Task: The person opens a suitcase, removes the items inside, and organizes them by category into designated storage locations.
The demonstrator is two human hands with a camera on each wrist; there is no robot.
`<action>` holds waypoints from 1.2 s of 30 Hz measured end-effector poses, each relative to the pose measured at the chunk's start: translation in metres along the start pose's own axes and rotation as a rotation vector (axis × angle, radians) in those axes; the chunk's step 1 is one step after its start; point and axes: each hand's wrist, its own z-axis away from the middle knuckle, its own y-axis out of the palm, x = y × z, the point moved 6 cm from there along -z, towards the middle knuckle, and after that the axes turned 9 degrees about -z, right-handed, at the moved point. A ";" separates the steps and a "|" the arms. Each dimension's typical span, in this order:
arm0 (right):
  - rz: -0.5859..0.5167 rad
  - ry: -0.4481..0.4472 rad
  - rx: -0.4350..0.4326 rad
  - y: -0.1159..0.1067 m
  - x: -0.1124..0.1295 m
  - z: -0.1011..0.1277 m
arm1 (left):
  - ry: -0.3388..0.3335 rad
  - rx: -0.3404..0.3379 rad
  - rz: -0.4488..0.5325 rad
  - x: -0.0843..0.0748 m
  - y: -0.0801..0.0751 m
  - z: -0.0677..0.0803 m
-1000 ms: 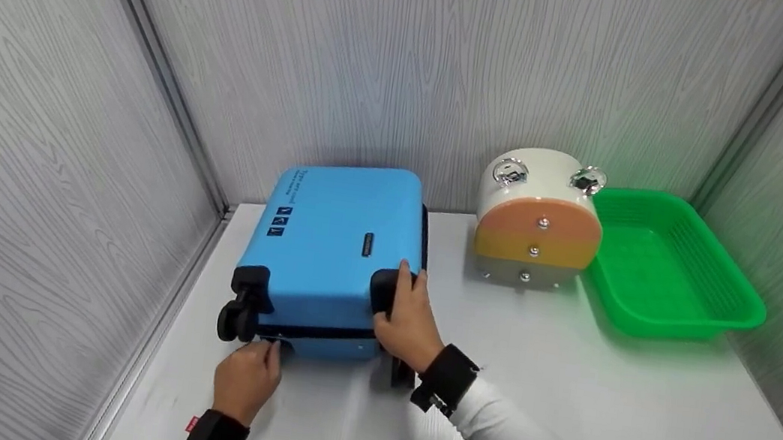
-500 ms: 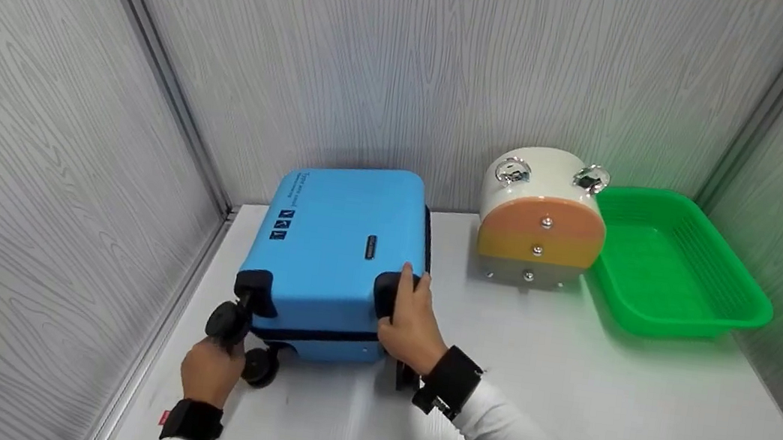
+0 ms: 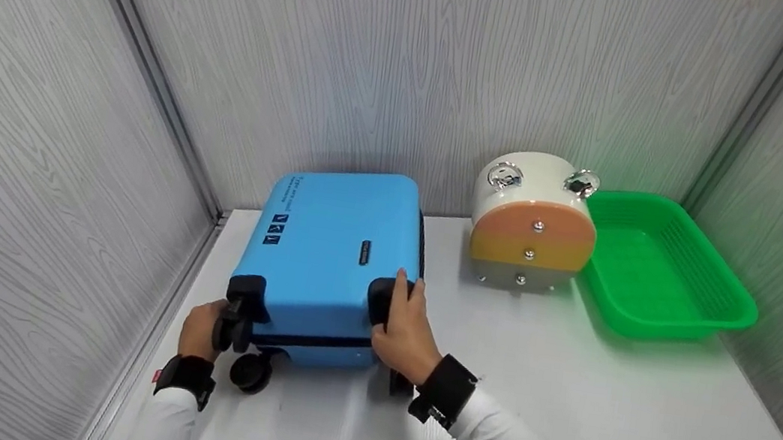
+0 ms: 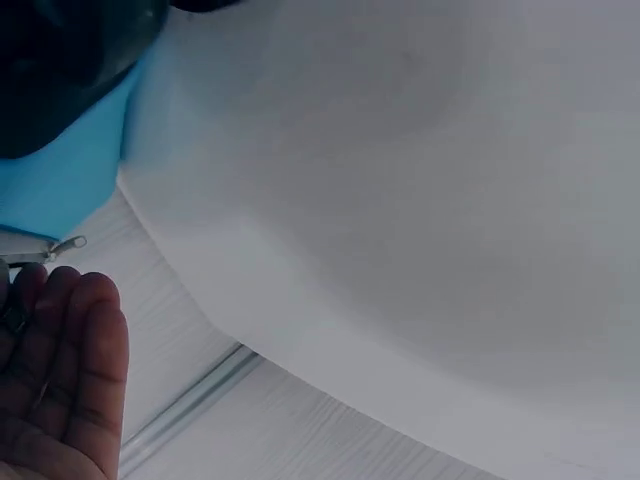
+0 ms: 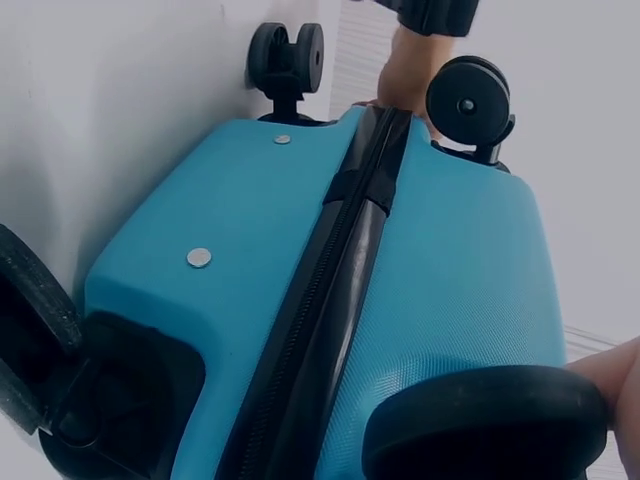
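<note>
A blue hard-shell suitcase lies flat on the white table, wheels toward me. My right hand grips its near right corner, fingers curled over the black wheel housing; the right wrist view shows that wheel under a fingertip. My left hand is at the near left corner, behind the black wheel. In the left wrist view its fingers meet a small metal zipper pull at the blue shell. The black zipper line runs between the halves.
A white and orange rounded box stands right of the suitcase. Beyond it sits a green plastic basket, nothing in it. Grey panel walls close in at the left, back and right. The suitcase's left side lies near the left wall.
My left hand slid left along the suitcase's near edge and round its left corner, from the zipper at the front to beside the left wheel. The right hand stayed put.
</note>
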 end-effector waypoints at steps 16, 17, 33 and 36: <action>-0.198 0.091 -0.031 -0.018 -0.019 -0.021 | -0.178 0.009 0.041 0.000 -0.067 -0.017; -0.224 0.126 -0.036 -0.020 -0.024 -0.024 | -0.175 -0.025 0.058 -0.008 -0.074 -0.017; -0.235 0.369 0.164 -0.026 -0.052 -0.052 | 0.365 -0.030 -0.324 -0.153 -0.043 0.026; -0.291 0.378 0.172 -0.023 -0.052 -0.049 | 0.380 -0.076 -0.342 -0.154 -0.035 0.028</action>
